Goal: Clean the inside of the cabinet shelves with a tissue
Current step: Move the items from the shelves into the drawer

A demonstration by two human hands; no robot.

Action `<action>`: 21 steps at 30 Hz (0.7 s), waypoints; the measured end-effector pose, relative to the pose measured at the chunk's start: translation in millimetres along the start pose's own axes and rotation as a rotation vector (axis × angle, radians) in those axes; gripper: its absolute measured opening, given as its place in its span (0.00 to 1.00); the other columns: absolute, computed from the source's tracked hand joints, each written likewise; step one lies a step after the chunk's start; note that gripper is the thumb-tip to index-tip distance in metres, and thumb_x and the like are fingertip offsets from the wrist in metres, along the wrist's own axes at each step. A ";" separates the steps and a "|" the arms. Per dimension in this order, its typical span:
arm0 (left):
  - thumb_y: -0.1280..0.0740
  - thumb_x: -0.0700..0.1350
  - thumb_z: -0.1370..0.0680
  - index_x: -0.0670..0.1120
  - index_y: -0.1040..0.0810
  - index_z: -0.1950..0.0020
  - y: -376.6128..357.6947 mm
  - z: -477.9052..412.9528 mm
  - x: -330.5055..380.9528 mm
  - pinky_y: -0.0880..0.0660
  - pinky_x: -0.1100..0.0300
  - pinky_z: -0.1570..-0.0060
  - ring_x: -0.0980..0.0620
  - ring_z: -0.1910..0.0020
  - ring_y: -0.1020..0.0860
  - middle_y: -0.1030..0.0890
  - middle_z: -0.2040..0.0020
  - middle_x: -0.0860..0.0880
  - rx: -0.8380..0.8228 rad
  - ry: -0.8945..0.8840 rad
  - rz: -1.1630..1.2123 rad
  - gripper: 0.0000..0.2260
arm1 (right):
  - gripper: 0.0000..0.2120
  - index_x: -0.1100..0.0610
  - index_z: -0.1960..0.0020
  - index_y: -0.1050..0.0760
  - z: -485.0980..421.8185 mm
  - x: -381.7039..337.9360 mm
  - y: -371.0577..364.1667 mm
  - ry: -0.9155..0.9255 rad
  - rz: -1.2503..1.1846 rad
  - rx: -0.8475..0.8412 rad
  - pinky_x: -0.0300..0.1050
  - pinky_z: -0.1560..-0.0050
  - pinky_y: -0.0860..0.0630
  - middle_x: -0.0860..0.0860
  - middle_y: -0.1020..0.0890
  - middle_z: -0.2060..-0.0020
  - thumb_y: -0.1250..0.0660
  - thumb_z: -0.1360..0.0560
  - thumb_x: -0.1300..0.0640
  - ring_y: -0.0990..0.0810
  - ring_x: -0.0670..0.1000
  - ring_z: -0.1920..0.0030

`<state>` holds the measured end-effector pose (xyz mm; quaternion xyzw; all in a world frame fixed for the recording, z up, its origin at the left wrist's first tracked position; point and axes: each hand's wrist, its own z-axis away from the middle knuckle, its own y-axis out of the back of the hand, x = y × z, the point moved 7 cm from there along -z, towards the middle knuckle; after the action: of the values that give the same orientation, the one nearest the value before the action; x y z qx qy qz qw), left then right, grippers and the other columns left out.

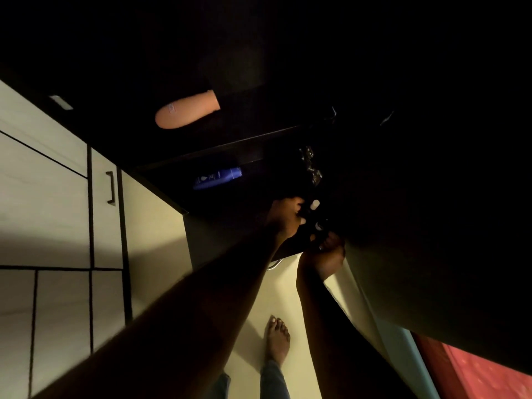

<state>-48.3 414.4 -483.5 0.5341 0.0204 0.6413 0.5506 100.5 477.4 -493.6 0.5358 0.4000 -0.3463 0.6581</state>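
Darkness is hiding most of the cabinet shelf (224, 200), where both hands are working among small white-capped bottles (315, 204). The left hand (286, 217) is curling its fingers toward those bottles, though I cannot tell whether its grip is closing on one. The right hand (328, 254) is sitting at the shelf's front edge, its grip equally unreadable in shadow. No tissue is showing, so I cannot tell where it is. A blue bottle (217, 177) is lying to the left, a peach bottle (187, 111) on the level above. Shifting items aside is probably the step in hand; the next move is calling for bare shelf surface and a tissue wiping across it.
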 end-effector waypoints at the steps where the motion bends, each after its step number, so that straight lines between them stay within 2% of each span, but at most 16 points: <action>1: 0.27 0.39 0.25 0.42 0.26 0.30 5.6 7.6 0.0 0.29 0.57 0.36 0.45 0.37 0.22 0.19 0.37 0.43 0.015 -0.005 -0.006 0.23 | 0.09 0.59 0.50 0.22 1.6 -7.8 4.5 0.089 0.081 -0.024 0.45 0.56 0.22 0.54 0.18 0.55 0.27 0.29 0.61 0.20 0.55 0.53; 4: 0.29 0.40 0.23 0.46 0.24 0.32 23.6 33.1 -0.6 0.24 0.51 0.38 0.46 0.41 0.20 0.17 0.41 0.45 0.063 -0.018 -0.012 0.20 | 0.11 0.59 0.49 0.26 13.7 -30.5 6.4 0.262 0.328 -0.141 0.52 0.53 0.25 0.57 0.22 0.50 0.31 0.27 0.54 0.26 0.59 0.50; 8: 0.36 0.48 0.20 0.51 0.24 0.35 59.4 74.7 15.8 0.21 0.48 0.44 0.46 0.45 0.18 0.16 0.45 0.48 0.137 -0.091 -0.094 0.14 | 0.10 0.56 0.44 0.25 39.9 -86.2 12.6 0.562 0.416 -0.250 0.51 0.54 0.26 0.55 0.23 0.47 0.36 0.23 0.54 0.28 0.58 0.48; 11: 0.47 0.57 0.19 0.53 0.25 0.36 88.8 109.0 27.4 0.22 0.48 0.44 0.43 0.43 0.19 0.18 0.42 0.47 0.175 -0.109 -0.196 0.18 | 0.08 0.55 0.44 0.23 55.0 -127.6 15.3 0.722 0.424 -0.309 0.51 0.54 0.26 0.56 0.22 0.48 0.34 0.23 0.57 0.27 0.59 0.50; 13: 0.51 0.59 0.21 0.52 0.26 0.35 111.8 130.8 34.0 0.24 0.48 0.40 0.43 0.40 0.21 0.19 0.39 0.46 0.199 -0.117 -0.219 0.23 | 0.09 0.54 0.44 0.23 65.9 -151.8 14.4 0.818 0.428 -0.339 0.53 0.53 0.26 0.56 0.22 0.48 0.35 0.23 0.54 0.26 0.59 0.51; 18: 0.44 0.55 0.19 0.48 0.26 0.32 169.8 171.7 62.8 0.27 0.50 0.40 0.43 0.38 0.22 0.20 0.37 0.45 0.309 -0.219 -0.266 0.20 | 0.11 0.55 0.44 0.22 86.7 -206.2 19.7 0.917 0.396 -0.354 0.56 0.50 0.27 0.57 0.21 0.47 0.37 0.23 0.52 0.25 0.61 0.49; 21: 0.40 0.49 0.18 0.47 0.26 0.29 204.3 189.3 77.5 0.27 0.50 0.37 0.43 0.36 0.23 0.22 0.34 0.44 0.382 -0.255 -0.236 0.18 | 0.13 0.56 0.44 0.21 105.1 -244.7 28.8 1.000 0.313 -0.334 0.55 0.47 0.27 0.57 0.21 0.46 0.39 0.20 0.50 0.24 0.60 0.47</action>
<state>-40.5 284.1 -225.5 0.6989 0.1334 0.4845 0.5089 34.6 386.1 -250.5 0.5763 0.6290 0.1206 0.5076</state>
